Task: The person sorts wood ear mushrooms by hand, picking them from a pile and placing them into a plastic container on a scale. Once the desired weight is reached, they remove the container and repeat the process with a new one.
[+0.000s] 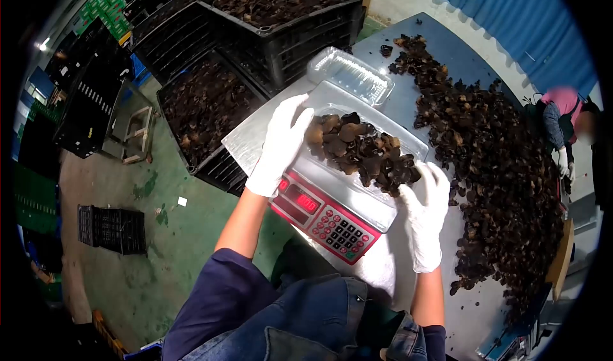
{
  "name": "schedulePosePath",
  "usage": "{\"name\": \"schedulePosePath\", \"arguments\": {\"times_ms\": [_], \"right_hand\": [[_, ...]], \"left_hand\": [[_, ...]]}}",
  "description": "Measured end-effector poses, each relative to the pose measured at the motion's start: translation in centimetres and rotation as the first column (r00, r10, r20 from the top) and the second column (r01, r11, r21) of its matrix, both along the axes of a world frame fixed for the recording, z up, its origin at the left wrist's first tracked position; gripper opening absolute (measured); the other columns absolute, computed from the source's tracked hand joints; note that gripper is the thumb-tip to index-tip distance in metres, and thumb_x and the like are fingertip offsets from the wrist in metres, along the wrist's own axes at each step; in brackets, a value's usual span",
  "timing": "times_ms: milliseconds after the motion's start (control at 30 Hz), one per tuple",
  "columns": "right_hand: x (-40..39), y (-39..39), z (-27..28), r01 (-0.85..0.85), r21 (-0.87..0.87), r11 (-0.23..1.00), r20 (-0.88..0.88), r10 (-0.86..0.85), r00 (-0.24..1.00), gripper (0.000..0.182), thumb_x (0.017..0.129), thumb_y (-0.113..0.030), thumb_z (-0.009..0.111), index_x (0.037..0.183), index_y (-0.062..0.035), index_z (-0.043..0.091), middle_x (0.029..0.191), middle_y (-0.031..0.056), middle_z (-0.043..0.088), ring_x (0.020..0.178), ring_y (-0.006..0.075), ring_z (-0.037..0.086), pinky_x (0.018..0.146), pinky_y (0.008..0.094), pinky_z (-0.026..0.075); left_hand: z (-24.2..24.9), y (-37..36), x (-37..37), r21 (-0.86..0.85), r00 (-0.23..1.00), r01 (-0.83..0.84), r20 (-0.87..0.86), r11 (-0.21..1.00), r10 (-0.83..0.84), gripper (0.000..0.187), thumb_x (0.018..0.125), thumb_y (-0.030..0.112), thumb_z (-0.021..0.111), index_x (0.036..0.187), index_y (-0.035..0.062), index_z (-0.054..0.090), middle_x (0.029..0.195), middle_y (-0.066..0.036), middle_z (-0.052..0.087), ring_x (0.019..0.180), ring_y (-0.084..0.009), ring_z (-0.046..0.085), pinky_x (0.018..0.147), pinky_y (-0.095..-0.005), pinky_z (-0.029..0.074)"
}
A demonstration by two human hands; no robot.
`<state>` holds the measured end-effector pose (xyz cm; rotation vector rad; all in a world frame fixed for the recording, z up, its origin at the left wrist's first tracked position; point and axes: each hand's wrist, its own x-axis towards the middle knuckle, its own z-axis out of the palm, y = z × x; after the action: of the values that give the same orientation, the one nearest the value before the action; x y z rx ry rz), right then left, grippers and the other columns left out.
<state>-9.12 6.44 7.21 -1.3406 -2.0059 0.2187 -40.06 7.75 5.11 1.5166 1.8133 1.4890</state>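
A clear plastic tray [322, 158] filled with dark brown wood ear mushrooms [357, 145] rests on the pan of a red digital scale [319, 215]. My left hand [284, 145], in a white glove, curves against the left end of the heap. At the right end, my white-gloved right hand [426, 214] closes its thumb and fingers on the mushrooms. Both hands hold the heap between them, and some fingertips are hidden. Red digits glow on the scale's display, beside its keypad. Just behind the scale are clear empty trays [351, 75].
A big mushroom pile [491, 182] spreads over the metal table [396, 38] at right. Black crates [306, 48] of mushrooms stand at left and behind. Another person [559, 121] in white gloves works at the far right. A black crate [112, 230] sits on the green floor.
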Motion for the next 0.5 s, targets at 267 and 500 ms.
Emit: {"name": "schedulePosePath", "arguments": {"times_ms": [267,500], "right_hand": [[-1.8,2.7,-1.4,-0.154,0.002,0.988,-0.045,0.154,0.987,0.025,0.072,-0.001,0.074,0.096,-0.0059,0.068,0.111,0.0088,0.064,0.11,0.028,0.056,0.096,0.0391,0.045],[-2.7,2.7,-1.3,-0.123,0.051,0.991,-0.332,0.133,0.934,0.016,0.081,-0.003,0.063,0.096,-0.0038,0.069,0.108,0.0101,0.064,0.106,0.0274,0.057,0.095,0.0366,0.046]], "left_hand": [[3.2,-0.9,1.3,0.05,0.961,0.146,-0.245,0.988,-0.13,0.056,0.084,0.026,0.074,0.133,0.006,0.056,0.137,-0.015,0.053,0.13,-0.0288,0.047,0.11,-0.0392,0.037],[3.8,1.3,4.7,-0.029,0.772,0.326,-0.568,0.945,-0.284,0.054,0.082,0.031,0.072,0.131,0.0115,0.06,0.125,-0.013,0.057,0.117,-0.0302,0.053,0.099,-0.0399,0.044]]}}
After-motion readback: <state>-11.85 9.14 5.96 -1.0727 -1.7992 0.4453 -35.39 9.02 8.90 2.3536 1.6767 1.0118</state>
